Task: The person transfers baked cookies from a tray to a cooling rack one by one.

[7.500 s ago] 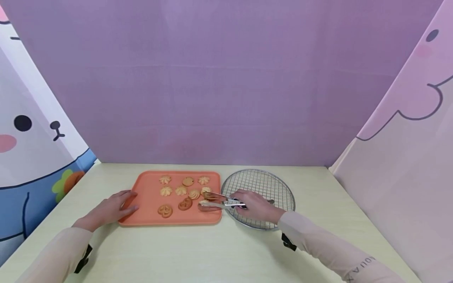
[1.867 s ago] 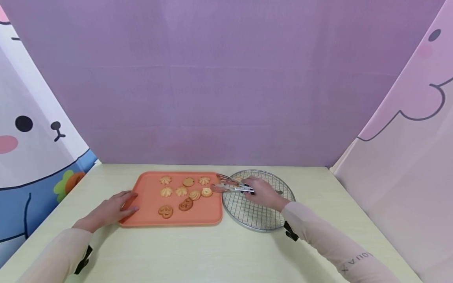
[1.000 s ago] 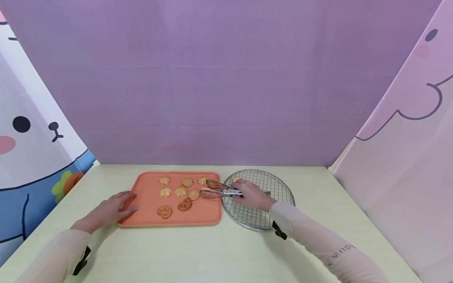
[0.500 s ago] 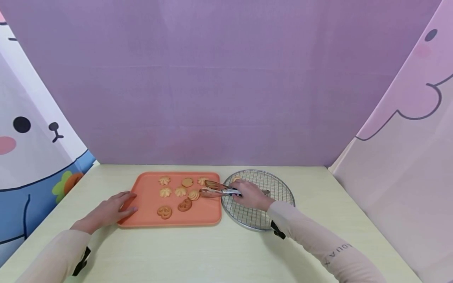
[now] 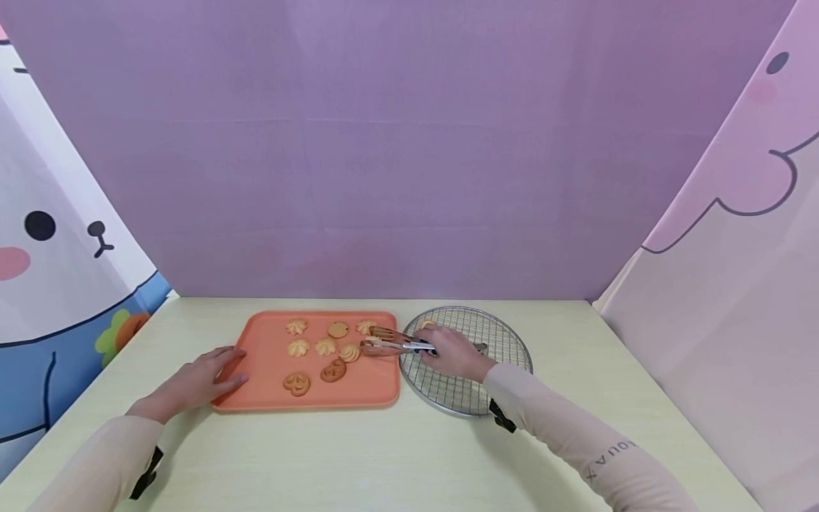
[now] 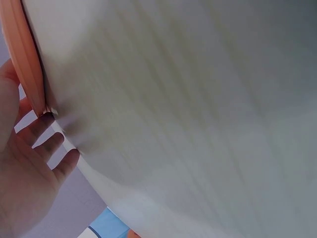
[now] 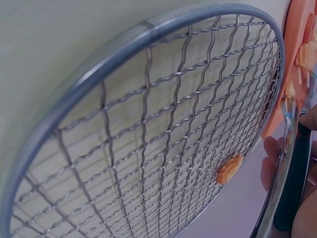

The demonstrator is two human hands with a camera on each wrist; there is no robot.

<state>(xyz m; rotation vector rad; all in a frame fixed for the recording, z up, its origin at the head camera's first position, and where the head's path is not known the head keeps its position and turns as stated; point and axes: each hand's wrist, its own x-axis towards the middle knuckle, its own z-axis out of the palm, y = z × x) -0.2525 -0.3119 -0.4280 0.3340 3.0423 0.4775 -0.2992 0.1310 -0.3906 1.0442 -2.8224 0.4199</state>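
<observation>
My left hand (image 5: 195, 380) rests at the left edge of the orange tray (image 5: 256, 395), its thumb and fingertips touching the rim. In the left wrist view its fingers (image 6: 42, 129) are nearly straight beside the tray wall (image 6: 25, 59). My right hand (image 5: 453, 352) grips metal tongs (image 5: 412, 346) with dark handle grips (image 7: 292, 183). Their tips lie over the tray's right side, around a small round cookie that is mostly hidden. Other cookies on the tray include star shapes (image 5: 298, 348), a swirl (image 5: 349, 353) and brown pretzel shapes (image 5: 297, 384).
A round wire cooling rack (image 5: 476, 398) stands right of the tray, under my right hand. One cookie (image 7: 230, 169) lies near its far left rim. Purple cloth (image 5: 384, 178) hangs behind the pale table (image 5: 307, 462), with printed cloths at both sides.
A cookie from the tray's lower right now lies on the rack. Afterwards the tongs moved back left over the small round cookie. During the last half second almost nothing has moved.
</observation>
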